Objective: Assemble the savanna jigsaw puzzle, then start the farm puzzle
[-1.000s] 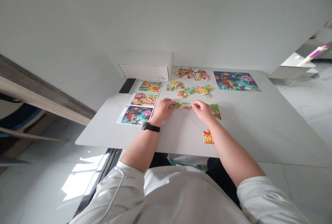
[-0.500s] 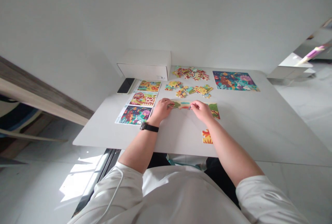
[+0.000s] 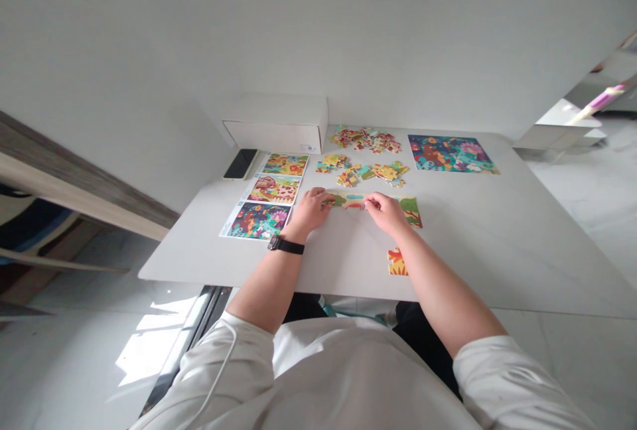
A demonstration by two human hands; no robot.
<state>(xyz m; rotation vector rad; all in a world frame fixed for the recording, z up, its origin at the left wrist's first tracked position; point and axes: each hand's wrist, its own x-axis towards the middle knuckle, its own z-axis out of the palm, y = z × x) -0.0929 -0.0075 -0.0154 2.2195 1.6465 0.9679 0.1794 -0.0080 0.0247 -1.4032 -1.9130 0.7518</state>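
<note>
A picture sheet (image 3: 273, 189) is lying left of the left hand (image 3: 312, 211), which is touching a puzzle strip (image 3: 352, 201) lying on the table (image 3: 472, 237). The right hand (image 3: 386, 212) is curling in at the strip's middle. Whether either hand is gripping it, one cannot tell.

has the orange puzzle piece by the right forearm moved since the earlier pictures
No, the orange puzzle piece lies in the same spot relative to the front edge of the table.
</note>
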